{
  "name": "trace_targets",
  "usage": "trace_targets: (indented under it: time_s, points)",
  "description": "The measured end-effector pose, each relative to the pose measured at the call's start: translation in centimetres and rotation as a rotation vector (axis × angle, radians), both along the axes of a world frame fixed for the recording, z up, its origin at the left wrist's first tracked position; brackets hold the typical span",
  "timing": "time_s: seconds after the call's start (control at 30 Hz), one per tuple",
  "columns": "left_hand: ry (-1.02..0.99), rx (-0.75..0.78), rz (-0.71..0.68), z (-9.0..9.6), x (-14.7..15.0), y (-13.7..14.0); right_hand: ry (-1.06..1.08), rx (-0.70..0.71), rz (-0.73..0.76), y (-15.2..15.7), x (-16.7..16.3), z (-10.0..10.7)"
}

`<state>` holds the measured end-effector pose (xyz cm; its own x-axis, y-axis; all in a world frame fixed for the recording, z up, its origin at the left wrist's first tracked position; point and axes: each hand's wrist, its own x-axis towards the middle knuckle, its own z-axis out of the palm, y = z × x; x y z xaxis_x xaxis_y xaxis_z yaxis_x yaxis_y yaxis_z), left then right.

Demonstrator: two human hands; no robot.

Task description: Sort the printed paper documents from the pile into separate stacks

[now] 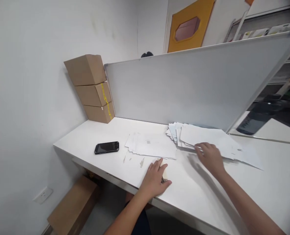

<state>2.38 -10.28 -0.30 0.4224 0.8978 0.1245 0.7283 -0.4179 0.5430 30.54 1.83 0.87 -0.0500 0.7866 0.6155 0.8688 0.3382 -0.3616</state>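
My left hand (154, 179) rests near the front edge of the white desk, its fingers curved over a small cream-coloured object (164, 173) with a bit of metal showing. Most of that object is hidden under the hand, so its kind is unclear. Just beyond lies a spread pile of white paper sheets (157, 145) with a small grey print. My right hand (210, 158) is at the near edge of a larger paper stack (208, 133), fingers bent and closed on the edge of the upper sheets. The edges of this stack are uneven.
A black phone (107, 147) lies on the desk (132, 176) to the left. Cardboard boxes (93, 88) are stacked by the wall, and another box (73, 205) stands below. A grey partition (171, 91) bounds the back. A dark bottle (255, 114) stands behind it on the right.
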Motion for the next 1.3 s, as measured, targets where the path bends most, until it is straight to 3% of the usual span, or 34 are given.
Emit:
trace_targets:
  time_s: [0.13, 0.27, 0.43, 0.6, 0.73, 1.0, 1.1, 1.2, 1.3]
  points:
    - [-0.003, -0.041, -0.026, 1.3, 0.0, -0.2, -0.112, -0.216, 0.303, 0.7, -6.7, 0.3]
    - [-0.031, -0.055, -0.036, 1.9, -0.1, -0.4, -0.185, -0.351, 0.303, 1.5, -11.0, -0.9]
    - [-0.055, -0.048, -0.025, 1.6, -0.1, -0.5, -0.249, -0.22, 0.271, 1.1, -11.0, -3.2]
    - [-0.058, -0.03, -0.01, 1.5, -0.1, -0.3, -0.163, -0.089, 0.273, 1.7, -9.8, -3.9]
    - [-0.048, -0.05, -0.011, 2.2, 0.0, -0.7, 0.068, -0.061, 0.203, 1.3, -9.4, -3.2]
    - [-0.084, -0.115, 0.017, 4.9, -0.8, -1.4, 0.993, -0.065, -0.099, -3.7, -8.9, 0.6]
    - [-0.141, 0.025, 0.02, 4.7, -1.2, -1.8, 1.267, -0.093, -0.037, -7.1, -9.3, 1.0]
    - [-0.324, 0.238, 0.107, 3.2, 0.3, -3.2, 1.421, -0.127, 0.079, -11.6, -9.9, 0.1]
    - [-0.621, 0.169, 0.281, 2.1, 3.7, -5.3, 1.575, -0.155, 0.127, -16.4, -10.4, -1.4]
